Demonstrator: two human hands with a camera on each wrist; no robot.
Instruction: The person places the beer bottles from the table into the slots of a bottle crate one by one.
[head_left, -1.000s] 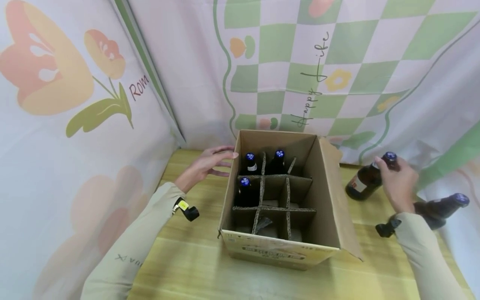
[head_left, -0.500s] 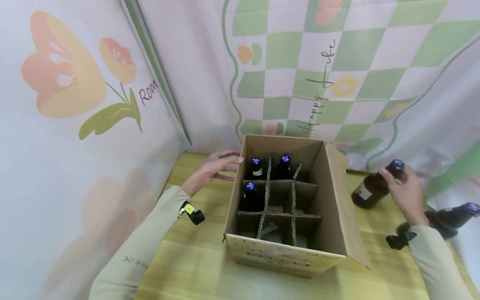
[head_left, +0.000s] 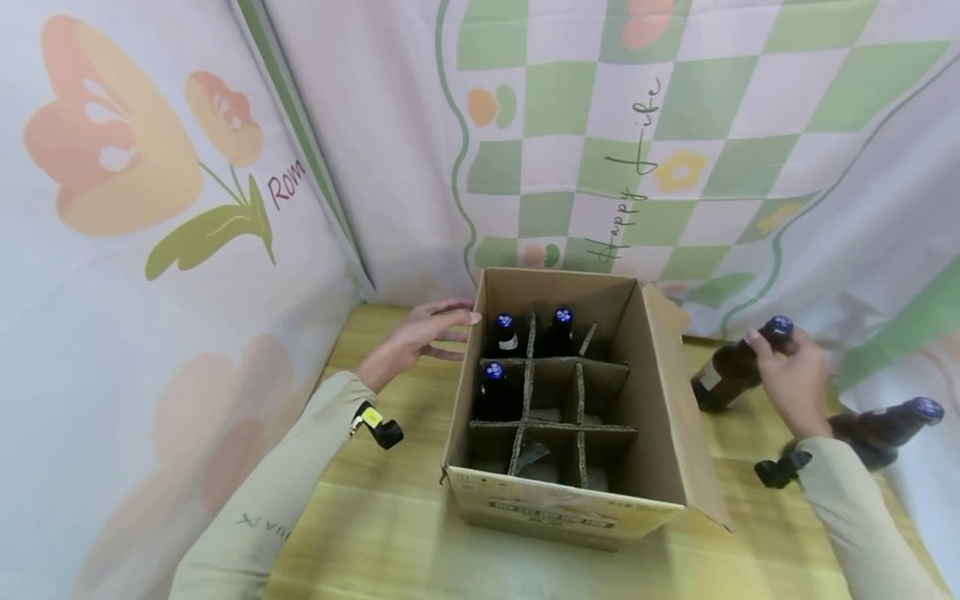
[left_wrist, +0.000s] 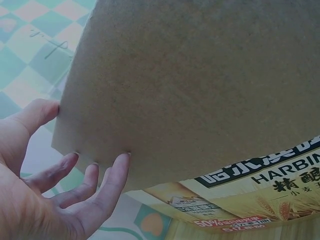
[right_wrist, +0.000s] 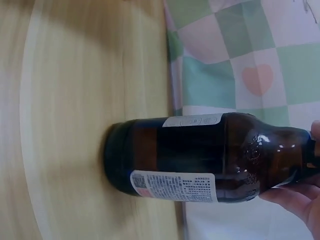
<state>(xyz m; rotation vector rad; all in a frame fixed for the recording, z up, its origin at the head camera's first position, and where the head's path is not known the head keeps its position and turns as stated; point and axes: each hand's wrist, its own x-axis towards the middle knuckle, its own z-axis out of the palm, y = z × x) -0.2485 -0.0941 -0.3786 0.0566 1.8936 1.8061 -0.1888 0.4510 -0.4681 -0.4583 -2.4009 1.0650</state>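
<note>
By its neck, my right hand (head_left: 797, 379) holds a brown beer bottle (head_left: 731, 371) over the table, right of the cardboard box (head_left: 543, 512). The right wrist view shows the bottle's labels and glass body (right_wrist: 240, 155), with fingers (right_wrist: 292, 200) at the neck. My left hand (head_left: 416, 337) touches the box's left side, its fingers spread and loosely bent. In the left wrist view, its fingertips (left_wrist: 120, 167) meet a brown cardboard flap (left_wrist: 175, 90). Inside the box, three blue-capped bottles stand in divider cells: back left (head_left: 506, 333), back middle (head_left: 558, 329) and middle left (head_left: 495, 387).
Another brown bottle (head_left: 881, 425) stands beyond my right wrist. A side flap (head_left: 686, 417) of the box hangs outward on the right. Cardboard dividers (head_left: 555, 427) split the interior. Printed curtains (head_left: 390, 167) enclose the wooden table (head_left: 375, 517) at the back and sides.
The head view shifts slightly. The bottle in my right hand has turned, so its front label shows less, and it sits a little closer to the box's right flap. My left hand stays at the box.
</note>
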